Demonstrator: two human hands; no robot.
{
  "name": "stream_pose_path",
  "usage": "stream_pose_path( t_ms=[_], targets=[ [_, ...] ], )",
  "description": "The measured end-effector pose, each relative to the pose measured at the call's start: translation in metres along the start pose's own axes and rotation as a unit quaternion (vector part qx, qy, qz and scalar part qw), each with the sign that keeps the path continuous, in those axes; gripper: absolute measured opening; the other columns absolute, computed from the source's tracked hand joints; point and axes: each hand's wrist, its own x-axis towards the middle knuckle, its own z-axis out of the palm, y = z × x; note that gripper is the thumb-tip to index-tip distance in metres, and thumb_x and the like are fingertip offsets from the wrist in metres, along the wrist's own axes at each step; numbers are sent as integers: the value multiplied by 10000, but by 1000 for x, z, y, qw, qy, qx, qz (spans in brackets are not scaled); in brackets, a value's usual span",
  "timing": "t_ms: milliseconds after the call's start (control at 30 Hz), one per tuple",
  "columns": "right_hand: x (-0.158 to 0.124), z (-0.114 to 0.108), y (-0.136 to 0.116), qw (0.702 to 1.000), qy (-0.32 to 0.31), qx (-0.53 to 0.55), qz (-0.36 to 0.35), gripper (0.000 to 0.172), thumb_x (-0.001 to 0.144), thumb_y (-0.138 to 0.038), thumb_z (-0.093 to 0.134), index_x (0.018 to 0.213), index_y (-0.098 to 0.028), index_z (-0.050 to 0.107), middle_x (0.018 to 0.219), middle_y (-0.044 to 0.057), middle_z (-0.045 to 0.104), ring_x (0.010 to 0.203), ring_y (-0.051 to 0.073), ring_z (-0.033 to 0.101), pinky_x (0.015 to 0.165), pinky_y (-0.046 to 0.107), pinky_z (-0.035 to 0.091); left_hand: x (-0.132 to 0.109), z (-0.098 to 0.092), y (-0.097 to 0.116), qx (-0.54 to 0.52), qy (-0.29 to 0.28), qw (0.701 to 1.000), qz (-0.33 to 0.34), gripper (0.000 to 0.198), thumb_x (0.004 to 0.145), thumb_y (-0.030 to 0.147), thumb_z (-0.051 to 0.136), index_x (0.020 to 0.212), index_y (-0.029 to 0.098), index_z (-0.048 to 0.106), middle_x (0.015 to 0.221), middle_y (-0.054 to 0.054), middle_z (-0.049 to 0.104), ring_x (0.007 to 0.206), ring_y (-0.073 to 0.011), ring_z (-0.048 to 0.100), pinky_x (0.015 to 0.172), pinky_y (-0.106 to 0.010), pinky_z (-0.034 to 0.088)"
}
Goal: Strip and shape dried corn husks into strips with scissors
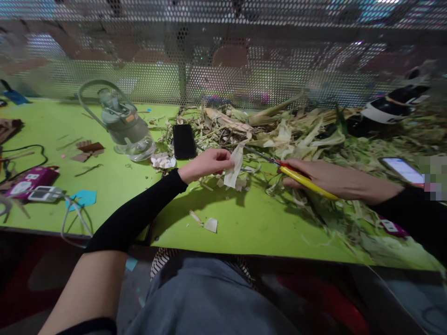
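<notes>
My left hand point(208, 164) pinches a pale strip of corn husk point(234, 168) and holds it hanging just above the green table point(115, 190). My right hand point(331, 179) is closed around the yellow handles of a pair of scissors point(296, 176), whose metal blades point left toward the husk strip. The blade tips lie close to the strip; whether they touch it is unclear. A heap of corn husks and stalks point(300, 130) lies behind and under my right hand. Small cut husk scraps point(209, 224) lie on the table in front of my hands.
A clear water bottle with a grey lid point(124, 123) lies on its side at the left. A black phone point(184, 141) lies beside it, and a lit phone point(405, 170) at the right. Cables, pink devices point(30, 179) and paper scraps sit far left. Perforated metal screen point(223, 56) behind.
</notes>
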Motion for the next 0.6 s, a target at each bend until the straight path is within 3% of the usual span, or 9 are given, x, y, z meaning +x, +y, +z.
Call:
stream_pose_path(
  t_ms=[133, 200, 433, 600],
  targets=[
    [-3, 1, 6, 1000, 12, 6, -6, 845, 703, -1063, 341, 899, -255, 496, 794, 105, 646, 699, 278, 591, 687, 419, 457, 2, -4, 2, -47, 77, 996, 13, 213, 966, 111, 608, 763, 163, 564, 645, 63, 503, 543, -37, 437, 551, -214, 309],
    [-5, 2, 10, 1000, 20, 12, -8, 845, 710, -1065, 332, 893, -257, 501, 790, 105, 651, 705, 283, 602, 687, 417, 462, 3, -5, 4, -62, 87, 994, 7, 230, 965, 96, 600, 751, 166, 551, 635, 67, 493, 529, -34, 434, 545, -213, 312],
    [-2, 1, 4, 1000, 3, 14, -1, 820, 703, -1035, 379, 919, -254, 504, 793, 84, 630, 687, 257, 561, 688, 414, 443, 2, 0, -1, -15, -23, 1000, -8, 182, 951, 152, 645, 775, 150, 600, 655, 60, 530, 551, -37, 447, 552, -210, 326],
    [2, 2, 5, 1000, -7, 19, 9, 822, 706, -1021, 419, 933, -240, 540, 809, 83, 629, 710, 257, 556, 691, 393, 417, 2, 1, -2, -16, -53, 998, -16, 182, 941, 130, 635, 765, 148, 593, 673, 68, 530, 554, -31, 443, 561, -210, 342]
  ],
)
